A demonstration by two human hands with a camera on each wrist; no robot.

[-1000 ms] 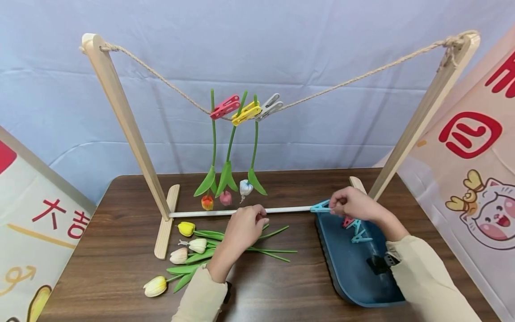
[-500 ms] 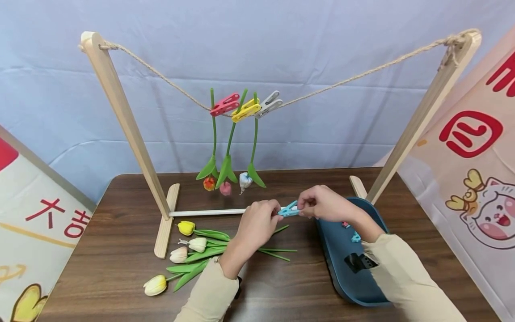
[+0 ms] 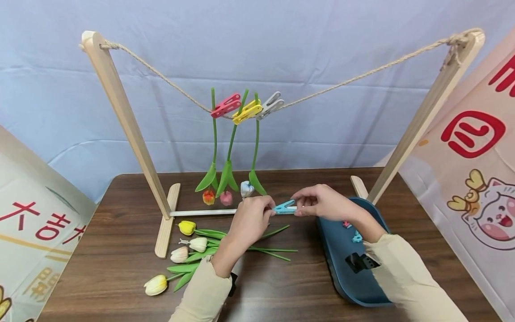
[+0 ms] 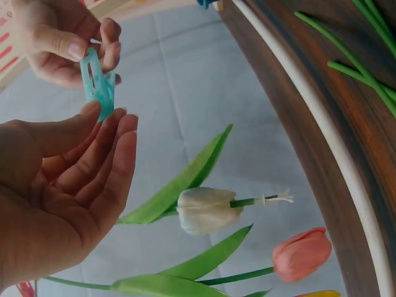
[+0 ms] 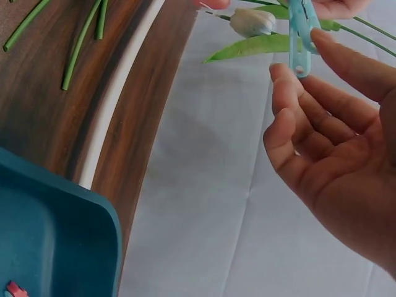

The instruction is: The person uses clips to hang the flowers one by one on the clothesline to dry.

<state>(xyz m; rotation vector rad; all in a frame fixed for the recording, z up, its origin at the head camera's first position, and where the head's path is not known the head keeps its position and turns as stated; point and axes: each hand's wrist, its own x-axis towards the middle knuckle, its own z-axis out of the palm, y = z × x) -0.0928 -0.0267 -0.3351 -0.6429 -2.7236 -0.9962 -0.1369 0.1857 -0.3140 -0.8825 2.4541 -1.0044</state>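
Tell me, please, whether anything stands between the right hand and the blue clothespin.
Nothing visible does: the right hand pinches one end of the blue clothespin, while the left hand pinches the other.

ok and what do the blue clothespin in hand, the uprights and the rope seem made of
Blue clothespin: probably plastic, smooth with a slight sheen; even colour and moulded-looking slots suggest it.
Uprights: apparently pale wood, matte, faint grain showing.
Rope: likely jute or similar natural fibre, coarse and dull, with twisted tan strands.
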